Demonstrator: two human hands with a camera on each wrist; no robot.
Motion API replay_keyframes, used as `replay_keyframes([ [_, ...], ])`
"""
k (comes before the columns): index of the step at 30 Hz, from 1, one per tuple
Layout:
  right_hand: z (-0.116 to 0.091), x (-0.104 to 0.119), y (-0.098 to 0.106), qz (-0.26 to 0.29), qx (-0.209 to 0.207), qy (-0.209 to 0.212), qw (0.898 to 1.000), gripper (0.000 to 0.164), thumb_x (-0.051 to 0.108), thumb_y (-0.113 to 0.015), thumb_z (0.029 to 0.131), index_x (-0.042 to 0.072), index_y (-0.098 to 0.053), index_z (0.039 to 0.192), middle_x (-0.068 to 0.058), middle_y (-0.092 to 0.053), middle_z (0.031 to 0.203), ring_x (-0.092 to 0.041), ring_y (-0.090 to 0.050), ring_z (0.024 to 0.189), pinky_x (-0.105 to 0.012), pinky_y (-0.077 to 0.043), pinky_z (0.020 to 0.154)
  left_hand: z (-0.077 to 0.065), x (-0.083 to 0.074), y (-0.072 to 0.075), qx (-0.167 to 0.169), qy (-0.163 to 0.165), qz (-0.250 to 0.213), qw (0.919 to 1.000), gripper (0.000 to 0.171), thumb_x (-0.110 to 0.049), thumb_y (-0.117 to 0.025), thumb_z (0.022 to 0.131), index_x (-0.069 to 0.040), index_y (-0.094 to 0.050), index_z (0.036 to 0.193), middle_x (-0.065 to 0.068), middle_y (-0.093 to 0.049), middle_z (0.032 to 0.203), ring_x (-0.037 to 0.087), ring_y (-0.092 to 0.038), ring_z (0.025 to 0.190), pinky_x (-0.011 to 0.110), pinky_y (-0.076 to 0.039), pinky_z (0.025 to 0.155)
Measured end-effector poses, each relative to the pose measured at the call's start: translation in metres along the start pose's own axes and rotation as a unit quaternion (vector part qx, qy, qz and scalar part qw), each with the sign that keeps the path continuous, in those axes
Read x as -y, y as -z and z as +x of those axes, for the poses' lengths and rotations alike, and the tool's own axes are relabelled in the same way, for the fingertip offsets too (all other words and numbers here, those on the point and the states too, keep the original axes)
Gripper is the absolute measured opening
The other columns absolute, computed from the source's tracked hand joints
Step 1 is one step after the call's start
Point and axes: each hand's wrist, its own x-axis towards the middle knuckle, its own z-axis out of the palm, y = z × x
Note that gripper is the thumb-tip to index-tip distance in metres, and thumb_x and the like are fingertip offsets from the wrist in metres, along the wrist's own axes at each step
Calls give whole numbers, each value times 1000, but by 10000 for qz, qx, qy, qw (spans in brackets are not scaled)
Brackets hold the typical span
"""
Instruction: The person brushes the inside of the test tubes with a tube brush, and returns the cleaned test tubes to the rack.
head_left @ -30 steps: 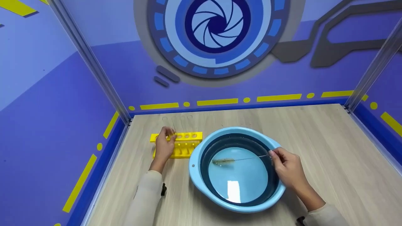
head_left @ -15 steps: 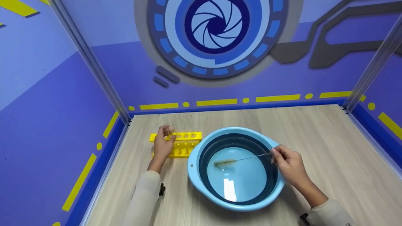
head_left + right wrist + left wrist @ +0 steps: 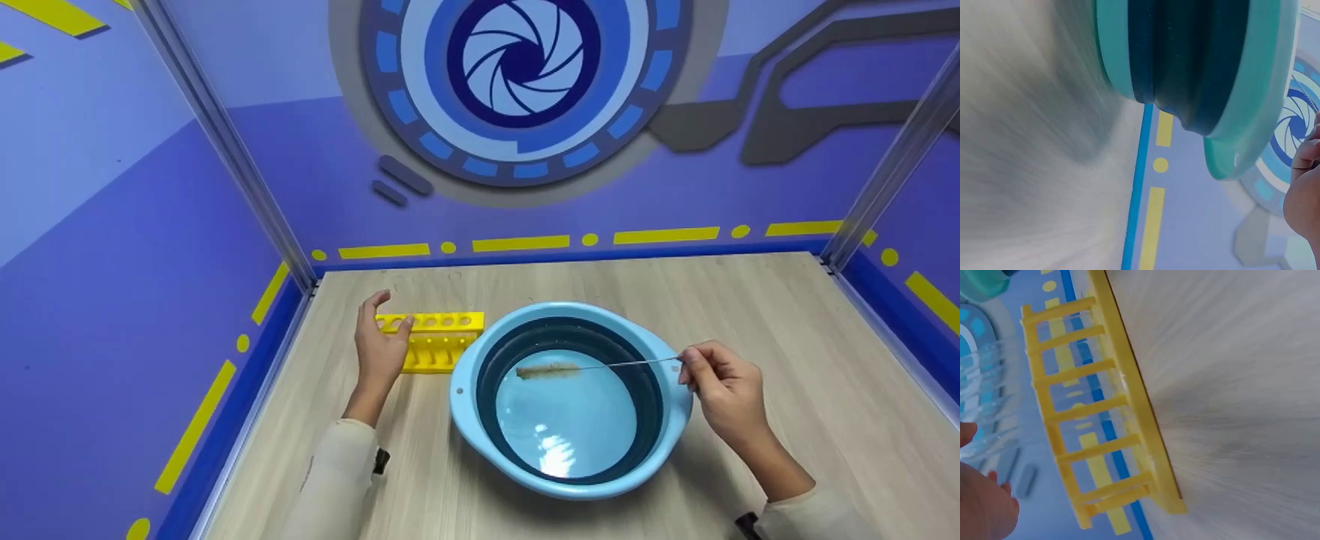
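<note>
A yellow test tube rack [image 3: 431, 322] stands left of the basin. Its clear test tubes [image 3: 994, 382] rise from it in the left wrist view; in the head view they hardly show. My left hand [image 3: 380, 352] is at the rack's left end, thumb and fingers spread apart, with nothing seen between them. Over the basin's right handle, my right hand [image 3: 727, 390] pinches the thin wire end of a test tube brush [image 3: 551, 370]. The bristles hang over the light-blue folding basin [image 3: 465, 427]; whether they touch the water cannot be told.
Water in the basin reflects a bright light. Rack and basin stand close together on a wood-grain table [image 3: 795, 337]. Printed blue-purple panels [image 3: 525, 217] with metal corner posts [image 3: 225, 142] enclose the back and sides.
My left hand has opened its fingers and drawn slightly left, away from the tubes. The right hand has moved right with the brush, now lying more level over the basin.
</note>
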Motion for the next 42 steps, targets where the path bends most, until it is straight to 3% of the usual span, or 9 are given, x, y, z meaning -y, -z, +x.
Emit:
replay_keyframes([
  [5,1,-1,4,362,-200,14,9991,17,-11,-57,104,-16,-64,89,0,-64,68,-9,-53,57,-18,-46,52,3,-12,-2,-145,-404,344,9985,52,-12,-77,98,-12,-58,146,16,-51,156,37,-44,151,62,-31,128],
  [9,0,-1,6,492,-319,-103,9982,19,-9,-56,104,-17,-64,89,-1,-64,68,-10,-52,57,-18,-44,51,16,-24,-6,-47,-670,666,9955,45,-16,-77,98,-15,-66,142,14,-46,164,38,-35,158,64,-22,129],
  [14,-5,-2,8,489,-381,-82,9980,18,-11,-56,104,-17,-64,89,-1,-63,68,-9,-52,55,-19,-43,49,32,-31,-15,332,-585,1373,9882,43,-26,-73,102,-15,-67,143,13,-42,168,37,-26,163,61,-17,132],
  [18,-8,-6,7,449,-370,-47,9983,19,-11,-56,103,-17,-64,88,-2,-63,67,-9,-51,54,-19,-43,47,38,-29,-23,413,-400,1626,9850,40,-28,-70,104,-11,-67,141,15,-44,165,36,-27,162,58,-18,133],
  [24,-9,-2,9,437,-448,-7,9980,19,-10,-56,104,-15,-65,87,-2,-62,66,-9,-51,52,-21,-42,46,36,-27,-30,308,-226,1516,9877,24,-27,-68,106,-13,-70,124,13,-49,159,34,-33,158,56,-22,131],
  [27,-9,-1,11,477,-522,-64,9975,21,-8,-56,105,-11,-66,87,0,-63,65,-8,-52,51,-21,-41,44,36,-29,-32,258,-238,1459,9887,21,-24,-69,105,-12,-71,122,14,-49,158,34,-35,157,56,-22,131],
  [33,-10,-3,11,522,-740,-53,9959,20,-9,-56,104,-13,-65,87,-1,-62,65,-8,-51,50,-20,-41,44,37,-31,-30,224,-207,1305,9910,22,-24,-70,104,-11,-71,122,13,-47,160,34,-35,156,56,-23,131],
  [42,-10,-7,10,441,-865,-136,9952,20,-9,-57,104,-17,-62,87,-1,-61,64,-9,-51,51,-17,-42,45,41,-42,-24,-483,-574,566,9956,18,-21,-76,100,-8,-74,114,16,-59,145,35,-48,143,58,-27,123],
])
